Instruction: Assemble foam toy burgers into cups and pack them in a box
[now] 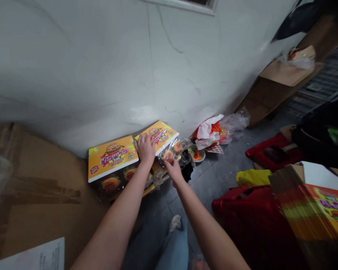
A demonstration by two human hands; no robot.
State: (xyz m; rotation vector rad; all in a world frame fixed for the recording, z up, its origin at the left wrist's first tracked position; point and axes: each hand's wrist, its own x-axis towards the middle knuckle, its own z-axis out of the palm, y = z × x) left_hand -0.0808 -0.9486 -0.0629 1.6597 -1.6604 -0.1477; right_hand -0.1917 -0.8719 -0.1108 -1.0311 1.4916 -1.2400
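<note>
Two yellow-orange boxes with a burger cartoon stand side by side against the wall. My left hand [145,150] lies over the top of the right-hand box [165,135], near the seam, its fingers stretched out. My right hand [173,170] closes at that box's front, fingers pinching the clear plastic packaging [177,148] through which round burger-shaped pieces show. The left-hand box [112,154] has a dark front with burger pictures. Beneath the boxes, more plastic-wrapped packaging [159,175] is partly hidden by my arms.
A large cardboard carton [45,225] stands at left. Right of the boxes, crumpled wrappers [210,131] and a round dish [197,153] lie on the tiled floor [208,176]. Red containers [242,210], a yellow bag [253,177] and a stack of flattened boxes [304,210] occupy the right side.
</note>
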